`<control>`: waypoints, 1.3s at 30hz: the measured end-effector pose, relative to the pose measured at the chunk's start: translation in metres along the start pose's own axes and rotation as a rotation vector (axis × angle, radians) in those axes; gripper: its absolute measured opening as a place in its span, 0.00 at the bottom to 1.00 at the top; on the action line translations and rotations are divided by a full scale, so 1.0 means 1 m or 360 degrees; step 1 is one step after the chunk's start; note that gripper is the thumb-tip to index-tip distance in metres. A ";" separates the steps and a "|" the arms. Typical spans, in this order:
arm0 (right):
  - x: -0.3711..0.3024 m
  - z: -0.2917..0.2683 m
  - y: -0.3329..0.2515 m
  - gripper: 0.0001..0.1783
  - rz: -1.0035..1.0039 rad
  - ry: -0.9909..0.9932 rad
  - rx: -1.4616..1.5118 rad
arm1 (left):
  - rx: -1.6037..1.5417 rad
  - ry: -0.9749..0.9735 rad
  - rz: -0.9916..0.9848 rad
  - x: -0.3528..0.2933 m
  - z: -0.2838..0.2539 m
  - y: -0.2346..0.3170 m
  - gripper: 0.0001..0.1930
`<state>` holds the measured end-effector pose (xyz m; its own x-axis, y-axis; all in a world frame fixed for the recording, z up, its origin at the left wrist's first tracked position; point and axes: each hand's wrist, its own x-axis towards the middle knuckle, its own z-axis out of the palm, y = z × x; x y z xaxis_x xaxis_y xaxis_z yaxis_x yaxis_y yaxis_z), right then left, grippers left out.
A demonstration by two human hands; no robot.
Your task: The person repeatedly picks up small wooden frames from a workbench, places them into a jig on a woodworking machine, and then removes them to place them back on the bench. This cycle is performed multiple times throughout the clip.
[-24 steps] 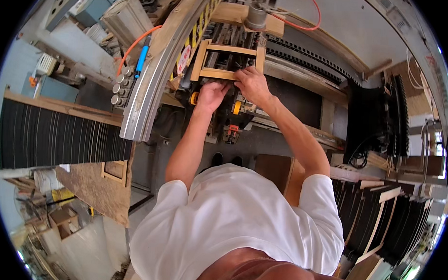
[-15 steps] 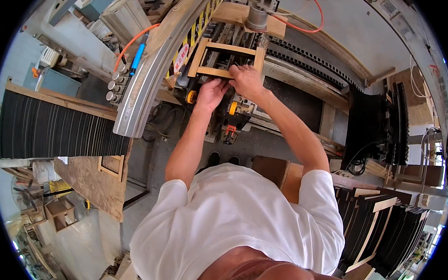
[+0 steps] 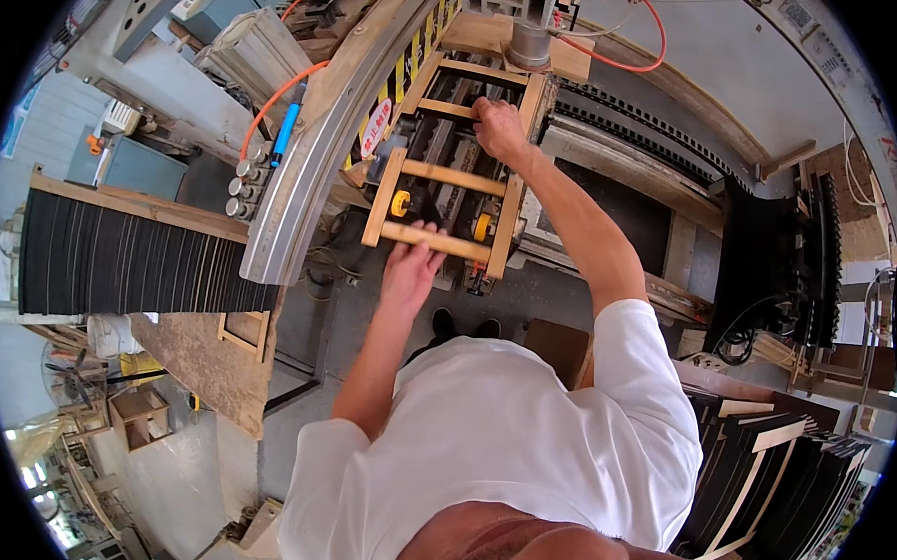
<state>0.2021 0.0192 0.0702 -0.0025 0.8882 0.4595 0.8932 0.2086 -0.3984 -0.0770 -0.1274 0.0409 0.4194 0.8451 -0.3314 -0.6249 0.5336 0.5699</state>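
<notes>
Two light wooden frame sections lie on the machine's rails in front of me. My left hand grips the front bar of the nearer wooden frame, fingertips over its top edge. Farther away, my right hand is closed with bent fingers at the near crossbar of the far wooden frame; the hand covers part of that bar. Along the right the side pieces run nearly in line, and I cannot tell whether the two sections are joined. Yellow round knobs show through the nearer frame's opening.
A metal cylinder stands over the machine's far end. To the left runs a long metal beam with a blue tube-shaped tool. Dark slats are stacked at left, more dark panels at lower right. Black toothed rails extend rightward.
My hands have moved apart: the right reaches farther away, the left has come nearer me. A wooden frame section now shows close to me, where the machine's knobs were uncovered before.
</notes>
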 end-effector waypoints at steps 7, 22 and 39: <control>0.021 0.012 0.014 0.11 0.0093 -0.0082 -0.0068 | 0.0011 -0.0056 -0.0114 -0.060 -0.029 0.010 0.20; 0.048 0.014 0.010 0.16 0.0114 -0.0304 -0.0512 | 0.0415 -0.0165 -0.0460 -0.079 -0.073 0.044 0.20; 0.046 -0.007 -0.001 0.23 -0.0120 -0.0344 -0.1183 | 0.0398 -0.0111 -0.0374 -0.118 -0.098 0.052 0.19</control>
<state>0.2045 0.0570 0.0976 -0.0948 0.9585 0.2688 0.9539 0.0102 0.3000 -0.2236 -0.1963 0.0364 0.5823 0.6911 -0.4281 -0.3286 0.6818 0.6536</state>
